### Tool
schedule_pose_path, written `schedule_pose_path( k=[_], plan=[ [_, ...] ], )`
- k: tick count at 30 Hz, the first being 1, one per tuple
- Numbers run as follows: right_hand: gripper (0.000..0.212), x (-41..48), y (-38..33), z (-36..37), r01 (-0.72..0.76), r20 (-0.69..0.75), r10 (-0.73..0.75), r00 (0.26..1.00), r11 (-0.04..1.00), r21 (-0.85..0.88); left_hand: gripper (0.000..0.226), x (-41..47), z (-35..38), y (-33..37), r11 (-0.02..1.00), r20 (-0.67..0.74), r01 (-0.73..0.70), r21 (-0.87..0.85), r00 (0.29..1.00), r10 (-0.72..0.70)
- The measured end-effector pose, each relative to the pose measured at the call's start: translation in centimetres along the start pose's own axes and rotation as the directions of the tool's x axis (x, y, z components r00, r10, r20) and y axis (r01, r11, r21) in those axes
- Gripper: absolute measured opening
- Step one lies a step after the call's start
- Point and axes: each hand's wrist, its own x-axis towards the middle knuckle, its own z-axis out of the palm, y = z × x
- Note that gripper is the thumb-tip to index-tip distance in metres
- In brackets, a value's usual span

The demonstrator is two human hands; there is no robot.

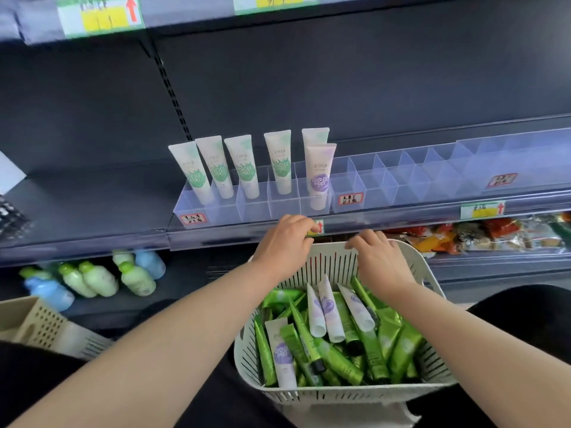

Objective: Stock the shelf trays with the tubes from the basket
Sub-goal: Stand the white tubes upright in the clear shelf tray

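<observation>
A pale slotted basket (340,393) sits in front of me, full of several green tubes (340,361) and a few white tubes with purple prints (328,307). On the shelf above stands a clear divided tray (253,211) holding several upright white-green tubes (216,166) and one white-purple tube (319,176). A second clear tray (401,185) to its right has bare compartments. My left hand (284,242) hovers at the basket's far left corner, fingers loosely curled with nothing seen in them. My right hand (381,261) rests its fingers on the basket's far rim.
Green and blue bottles (92,279) lie on the lower shelf at left, beside another beige basket (40,325). Snack packets (482,236) fill the lower shelf at right. The shelf's front lip (216,233) carries price labels.
</observation>
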Motion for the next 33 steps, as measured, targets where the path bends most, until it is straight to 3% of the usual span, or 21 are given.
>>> schedule_pose_path(
  k=[5, 15, 25, 29, 33],
  plan=[
    [0.036, -2.3, 1.2, 3.3, -0.03, 0.345, 0.028, 0.938, 1.0, 0.001, 0.027, -1.6, 4.2, -0.6, 0.993, 0.179, 0.113, 0.018, 0.977, -0.115],
    [0.037, -3.8, 1.6, 7.9, -0.138, 0.617, 0.082, 0.783, 0.989, 0.043, 0.024, -2.8, 9.3, -1.6, 0.974, 0.314, 0.224, 0.026, 0.923, -0.221],
    [0.014, -4.5, 1.1, 6.8, -0.252, 0.58, 0.118, 0.806, 0.955, 0.156, 0.025, -2.5, 11.6, -2.0, 0.962, 0.376, 0.268, 0.052, 0.887, -0.267],
    [0.082, -4.2, 1.7, 7.7, -0.428, 0.644, 0.217, 0.734, 0.884, 0.19, 0.024, -2.7, 12.0, -1.9, 0.967, 0.384, 0.247, 0.056, 0.889, -0.249],
    [0.112, -3.4, 1.7, 7.8, -0.42, 0.68, 0.207, 0.703, 0.893, 0.163, 0.022, -2.7, 12.2, -2.3, 0.967, 0.398, 0.25, 0.046, 0.883, -0.247]
  ],
)
